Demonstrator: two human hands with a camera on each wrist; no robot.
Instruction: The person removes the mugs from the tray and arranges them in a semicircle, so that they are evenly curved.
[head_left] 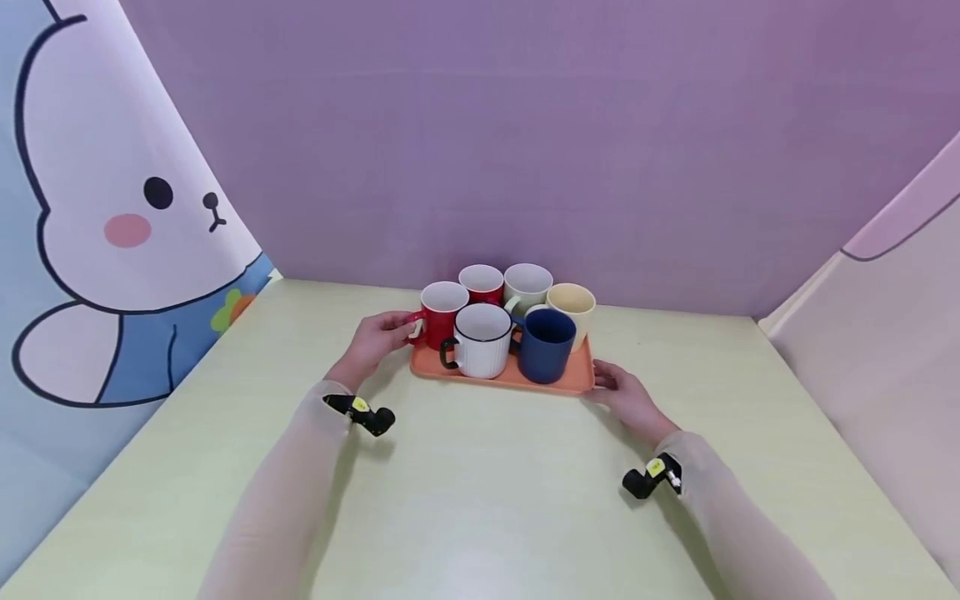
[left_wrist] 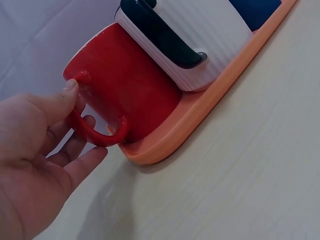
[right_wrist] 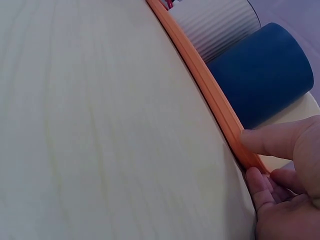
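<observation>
Two rows of mugs stand on an orange tray [head_left: 517, 384]. At its left end, my left hand [head_left: 375, 342] holds the handle of a red mug [left_wrist: 132, 82], thumb on top of the loop and fingers behind and below it. My right hand [head_left: 628, 400] grips the tray's front right corner, the thumb [right_wrist: 265, 140] on the rim and fingertips at its lower edge. In the front row are a ribbed white mug [head_left: 483, 350] with a black handle and a dark blue mug [head_left: 546, 350]. Behind them stand a second red mug [head_left: 491, 296], a pale green mug [head_left: 531, 292] and a cream mug [head_left: 581, 312].
The tray sits on a pale wood-grain table [head_left: 480, 500], near its back edge. A purple cloth wall [head_left: 525, 150] rises close behind. A cartoon-printed cloth [head_left: 120, 233] hangs on the left and a pale one [head_left: 885, 350] on the right.
</observation>
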